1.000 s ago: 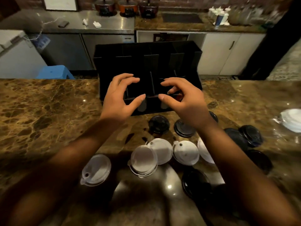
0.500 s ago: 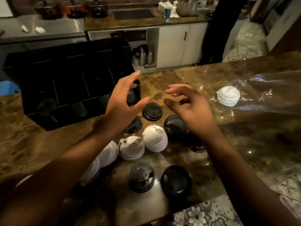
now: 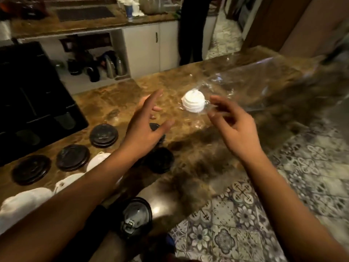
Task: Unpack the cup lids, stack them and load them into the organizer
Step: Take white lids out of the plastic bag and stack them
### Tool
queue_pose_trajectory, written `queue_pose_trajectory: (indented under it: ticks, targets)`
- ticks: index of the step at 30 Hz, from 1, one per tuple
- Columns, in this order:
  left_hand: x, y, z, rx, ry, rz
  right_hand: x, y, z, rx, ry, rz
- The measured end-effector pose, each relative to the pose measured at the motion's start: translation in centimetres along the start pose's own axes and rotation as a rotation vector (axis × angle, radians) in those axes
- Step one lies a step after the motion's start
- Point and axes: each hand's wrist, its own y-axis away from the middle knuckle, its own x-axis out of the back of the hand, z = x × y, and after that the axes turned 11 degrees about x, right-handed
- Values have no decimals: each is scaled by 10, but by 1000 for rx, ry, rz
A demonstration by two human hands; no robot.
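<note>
Reaching w/ both hands, left point(image 3: 145, 127) and right point(image 3: 234, 125), fingers loose, nothing held, toward bagged white lids point(image 3: 193, 103); organizer point(image 3: 28, 95) loading pending.

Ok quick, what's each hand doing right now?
Left hand: open, holding nothing.
Right hand: fingers loosely bent beside the plastic bag; cannot tell if it grips it.

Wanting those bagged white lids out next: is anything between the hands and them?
Only the clear bag wrapping the white lids. The right hand is at its edge; the left hand hovers open over bare counter.
</note>
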Motion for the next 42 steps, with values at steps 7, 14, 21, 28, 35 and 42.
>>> queue_pose_trajectory:
  ticks: [7,14,21,28,35,42]
  targets:
    - [-55,-40,41,-63,47,-31,95,-4,16,-69,144,162]
    - [-117,-67,82,-70,1,-29,156,-38,75,-42,133,210]
    - [-179,-107,129,-186,-249,155,200,-113,153,98,-17,-77]
    - [-231,-97,163,-85,-592,221,213,-156,192,337,22,-496]
    - [-240,-91,174,21,-950,273,177,-186,197,411,197,-883]
    - [-244,-98,177,79,-882,263,99,-219,203,386,318,-1233]
